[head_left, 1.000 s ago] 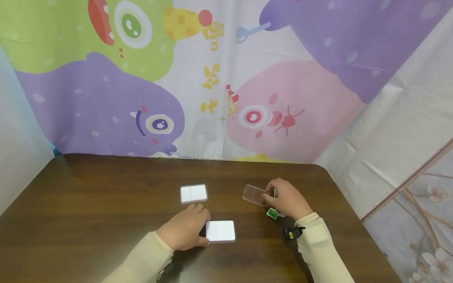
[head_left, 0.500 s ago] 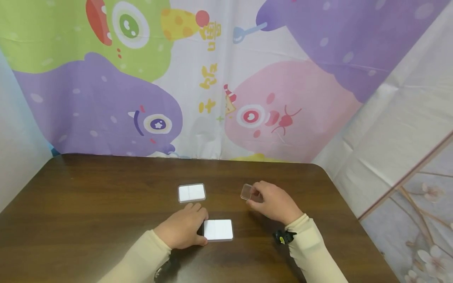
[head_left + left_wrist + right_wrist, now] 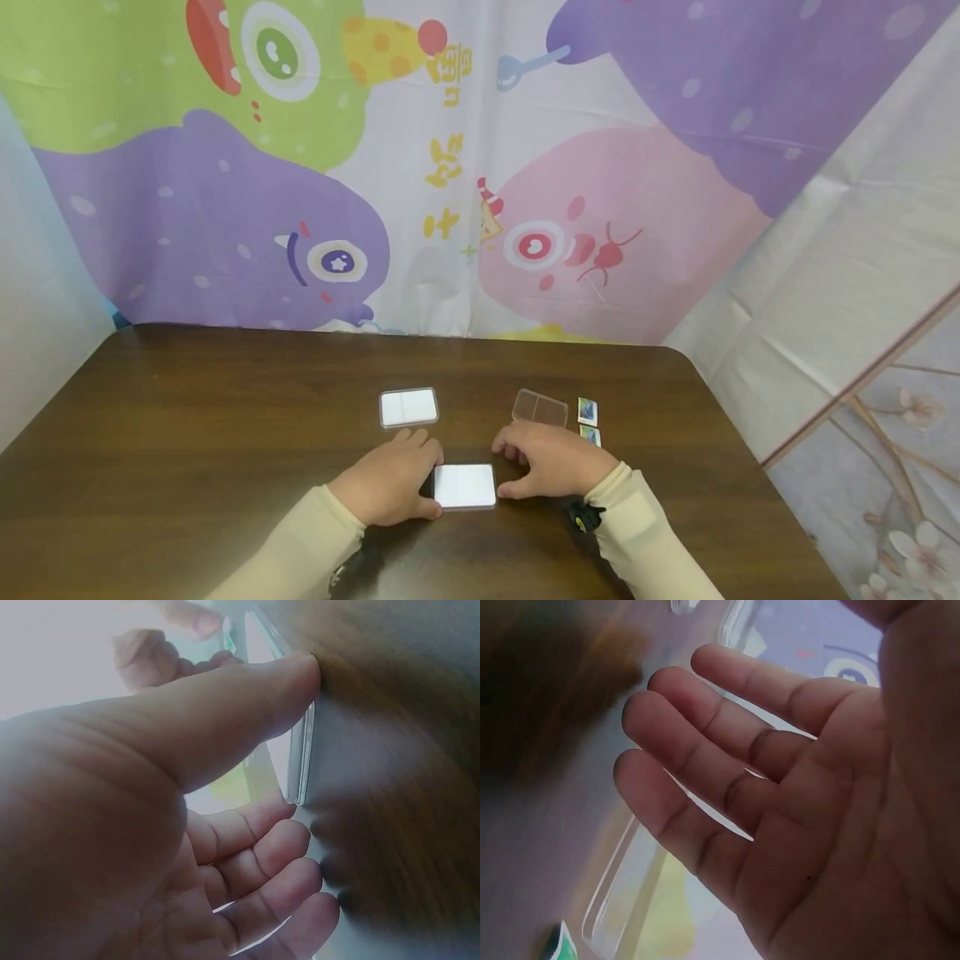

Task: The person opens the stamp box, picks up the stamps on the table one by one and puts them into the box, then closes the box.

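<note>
In the head view, a flat clear plastic case with a white insert lies on the brown table near the front middle. My left hand pinches its left end, thumb on the near edge and fingertips at the far edge. The left wrist view shows the thumb over the rim of the case. My right hand is beside the right end, its thumb close to the near right corner. Loosely bent fingers hold nothing in the right wrist view.
Behind the left hand lies a second clear case with a white insert. A see-through case without white is behind the right hand. Two small stamp-like picture pieces, one farther back and one nearer, lie to its right. A cartoon-printed curtain hangs behind the table.
My right hand has moved left and toward me, from the see-through case to the right end of the front case, uncovering the two picture pieces. The left hand stays on the front case.
</note>
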`<move>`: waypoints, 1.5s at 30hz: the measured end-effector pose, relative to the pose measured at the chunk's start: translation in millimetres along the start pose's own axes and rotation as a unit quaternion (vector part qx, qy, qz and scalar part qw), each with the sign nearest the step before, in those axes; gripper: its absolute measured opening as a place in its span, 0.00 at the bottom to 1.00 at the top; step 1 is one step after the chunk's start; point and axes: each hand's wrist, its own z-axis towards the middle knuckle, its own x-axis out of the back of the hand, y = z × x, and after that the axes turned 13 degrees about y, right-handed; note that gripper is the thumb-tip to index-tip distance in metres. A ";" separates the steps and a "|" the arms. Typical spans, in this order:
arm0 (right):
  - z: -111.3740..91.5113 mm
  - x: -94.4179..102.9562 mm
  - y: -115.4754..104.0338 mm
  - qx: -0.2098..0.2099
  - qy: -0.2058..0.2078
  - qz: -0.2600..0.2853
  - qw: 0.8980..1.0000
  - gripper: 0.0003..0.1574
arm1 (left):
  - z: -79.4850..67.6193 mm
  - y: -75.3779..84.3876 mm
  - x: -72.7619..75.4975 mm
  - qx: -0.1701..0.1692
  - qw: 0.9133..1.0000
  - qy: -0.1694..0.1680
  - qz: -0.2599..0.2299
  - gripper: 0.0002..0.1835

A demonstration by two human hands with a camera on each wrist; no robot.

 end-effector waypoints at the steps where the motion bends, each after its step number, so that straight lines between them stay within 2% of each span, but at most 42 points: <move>1: 0.2 -1.4 -0.9 0.001 -0.005 0.000 1.000 0.30 | 0.2 0.1 -0.1 0.000 1.000 0.000 0.000 0.27; 8: 1.6 -9.7 -7.8 0.002 -0.032 -0.002 0.999 0.36 | 0.7 0.6 -0.4 0.001 1.000 0.000 -0.002 0.27; 17: 3.1 -11.0 -10.9 0.002 -0.037 0.004 0.999 0.29 | 1.0 1.0 0.1 0.007 1.000 -0.003 -0.006 0.27; 23: 2.2 -10.3 -8.2 -0.004 -0.037 0.005 0.999 0.29 | 1.2 1.1 -0.2 0.016 1.000 -0.004 -0.012 0.28; 31: -0.7 -4.6 0.9 -0.074 -0.020 -0.002 0.997 0.28 | 1.5 1.4 -0.4 0.031 0.999 -0.013 -0.019 0.29; 37: -3.0 -0.9 7.9 -0.120 0.016 -0.001 0.993 0.30 | 1.1 2.2 0.6 0.033 0.999 -0.015 -0.015 0.29; 41: -4.6 0.0 10.6 -0.153 0.049 -0.029 0.987 0.31 | 1.2 2.6 1.3 0.030 0.999 -0.014 -0.014 0.28; 45: -5.7 1.0 11.8 -0.168 0.080 -0.064 0.981 0.30 | 1.0 2.9 1.3 0.028 0.999 -0.013 -0.015 0.28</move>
